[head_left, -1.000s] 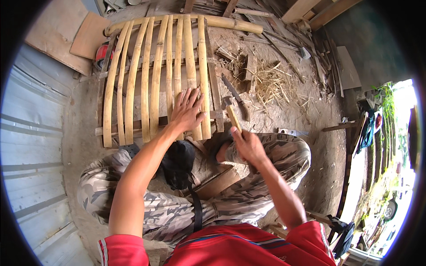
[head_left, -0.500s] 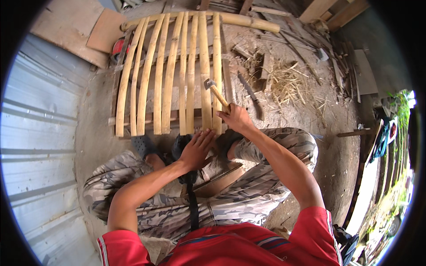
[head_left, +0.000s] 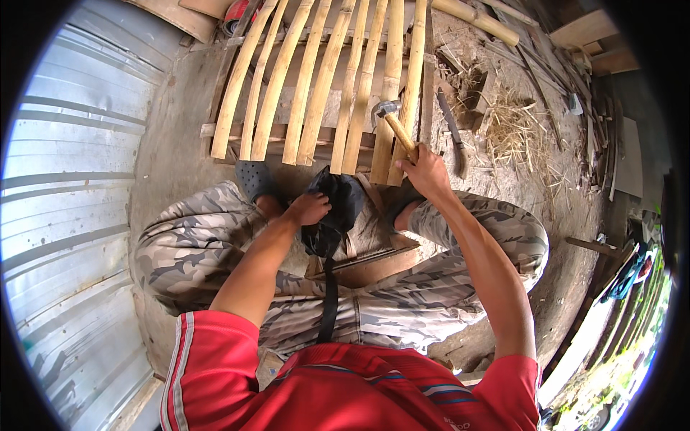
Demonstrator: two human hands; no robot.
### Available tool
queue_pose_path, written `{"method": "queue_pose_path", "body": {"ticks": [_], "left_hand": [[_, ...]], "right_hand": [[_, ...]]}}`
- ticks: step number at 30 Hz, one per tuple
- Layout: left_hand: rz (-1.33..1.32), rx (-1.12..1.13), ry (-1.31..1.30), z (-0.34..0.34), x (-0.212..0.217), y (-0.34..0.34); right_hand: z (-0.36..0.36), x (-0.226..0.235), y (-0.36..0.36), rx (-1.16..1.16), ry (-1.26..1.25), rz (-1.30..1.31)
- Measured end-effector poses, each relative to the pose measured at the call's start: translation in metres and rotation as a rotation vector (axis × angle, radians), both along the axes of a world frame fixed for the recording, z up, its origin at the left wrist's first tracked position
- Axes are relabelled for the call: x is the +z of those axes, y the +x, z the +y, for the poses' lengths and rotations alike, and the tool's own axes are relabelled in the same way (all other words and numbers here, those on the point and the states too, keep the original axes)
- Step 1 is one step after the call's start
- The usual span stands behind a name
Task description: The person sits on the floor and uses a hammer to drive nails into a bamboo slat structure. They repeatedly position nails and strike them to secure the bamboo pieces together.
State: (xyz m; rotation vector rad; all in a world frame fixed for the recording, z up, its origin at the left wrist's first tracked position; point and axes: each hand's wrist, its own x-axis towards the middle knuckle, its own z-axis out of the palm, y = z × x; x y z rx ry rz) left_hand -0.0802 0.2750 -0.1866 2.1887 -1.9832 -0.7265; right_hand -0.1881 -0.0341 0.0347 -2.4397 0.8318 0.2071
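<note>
While R hand fingers clench hammer handle, L hand fingers grip black pouch.

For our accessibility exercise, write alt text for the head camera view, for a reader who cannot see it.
Seen from above, a seated person holds a hammer in the right hand over a panel of bamboo slats lying on a dirt floor. The left hand reaches into a black pouch between the knees. A knife and straw lie to the right.

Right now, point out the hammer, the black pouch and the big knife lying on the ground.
hammer (head_left: 399, 133), head view, on the wooden handle above the right hand.
black pouch (head_left: 338, 215), head view, on its dark fabric body.
big knife (head_left: 450, 129), head view, midway along the blade.
</note>
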Motion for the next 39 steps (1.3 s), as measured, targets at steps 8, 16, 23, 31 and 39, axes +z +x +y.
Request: {"method": "queue_pose_path", "body": {"ticks": [8,16,23,31,39], "left_hand": [[0.156,0.603,-0.050,-0.018,-0.017,-0.037],[0.108,0.696,-0.149,-0.027,-0.025,-0.043],[0.005,0.441,-0.037,-0.031,-0.024,-0.040],[-0.114,0.332,-0.224,-0.034,-0.028,-0.039],[-0.164,0.458,-0.072,-0.041,-0.036,-0.047]], "right_hand": [[0.003,-0.007,-0.006,-0.031,0.000,-0.026],[0.005,-0.002,-0.004,-0.054,0.012,-0.030],[-0.023,0.013,-0.001,-0.269,0.161,-0.060],[-0.043,0.060,-0.002,-0.514,0.460,-0.448],[-0.037,0.067,-0.005,-0.557,0.523,-0.372]]}}
